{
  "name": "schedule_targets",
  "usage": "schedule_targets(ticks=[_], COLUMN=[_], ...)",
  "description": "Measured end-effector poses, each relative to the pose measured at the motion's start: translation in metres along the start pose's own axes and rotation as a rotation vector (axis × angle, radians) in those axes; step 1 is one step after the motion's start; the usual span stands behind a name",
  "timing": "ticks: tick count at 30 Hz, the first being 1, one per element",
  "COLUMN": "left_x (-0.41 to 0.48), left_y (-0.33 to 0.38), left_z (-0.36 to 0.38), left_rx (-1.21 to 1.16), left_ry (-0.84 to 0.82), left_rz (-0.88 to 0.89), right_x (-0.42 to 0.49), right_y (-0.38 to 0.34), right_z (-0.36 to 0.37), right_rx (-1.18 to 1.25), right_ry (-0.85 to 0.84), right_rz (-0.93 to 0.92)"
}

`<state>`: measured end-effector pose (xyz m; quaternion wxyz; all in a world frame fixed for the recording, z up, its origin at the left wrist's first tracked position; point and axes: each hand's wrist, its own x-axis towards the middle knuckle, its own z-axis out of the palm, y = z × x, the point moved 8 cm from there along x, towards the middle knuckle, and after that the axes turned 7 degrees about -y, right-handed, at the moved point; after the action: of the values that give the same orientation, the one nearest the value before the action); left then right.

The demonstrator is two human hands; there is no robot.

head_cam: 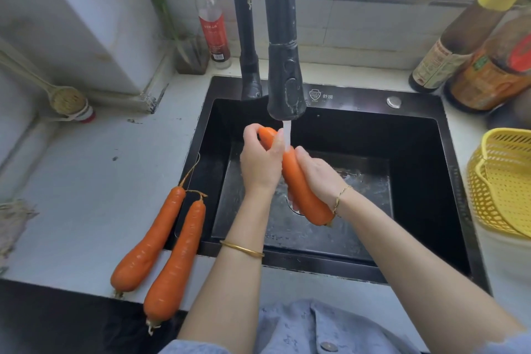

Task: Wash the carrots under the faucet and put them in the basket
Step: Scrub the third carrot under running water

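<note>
Both hands, left (260, 164) and right (320, 174), grasp 1 smooth, wet orange carrot (298, 184) under the faucet (284, 80) stream; 2 more carrots (161, 250) lie at 8 o'clock.

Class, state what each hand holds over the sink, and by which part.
One carrot, under the faucet: the left hand grips its upper end, the right hand its middle.

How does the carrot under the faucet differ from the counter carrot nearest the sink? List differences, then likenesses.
The held carrot is gripped by the left hand and right hand; the counter carrot lies untouched. The held carrot sits in the water stream; the counter carrot rests on the countertop. Both are orange and long.
</note>
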<state>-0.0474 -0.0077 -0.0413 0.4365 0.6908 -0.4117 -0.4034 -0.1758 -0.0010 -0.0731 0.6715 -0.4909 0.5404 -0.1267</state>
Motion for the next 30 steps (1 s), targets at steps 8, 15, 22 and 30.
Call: schedule_targets(ticks=[8, 15, 22, 30], left_x=[0.005, -0.006, -0.005, 0.0], left_y=[-0.001, 0.011, 0.009, -0.005], left_z=[0.004, 0.015, 0.017, 0.006], left_rx=[-0.242, -0.647, -0.663, -0.639], left_ry=[-0.319, -0.555, -0.409, -0.046], left_rz=[0.0, -0.034, -0.06, -0.182], right_x=[0.0, -0.006, 0.0, -0.005], right_y=[0.02, 0.014, 0.014, -0.006], right_z=[0.0, 0.007, -0.002, -0.009], right_rx=[0.242, 0.348, 0.174, -0.175], right_ry=[-0.274, -0.397, -0.19, 0.089], right_rz=[0.104, 0.084, 0.097, -0.066])
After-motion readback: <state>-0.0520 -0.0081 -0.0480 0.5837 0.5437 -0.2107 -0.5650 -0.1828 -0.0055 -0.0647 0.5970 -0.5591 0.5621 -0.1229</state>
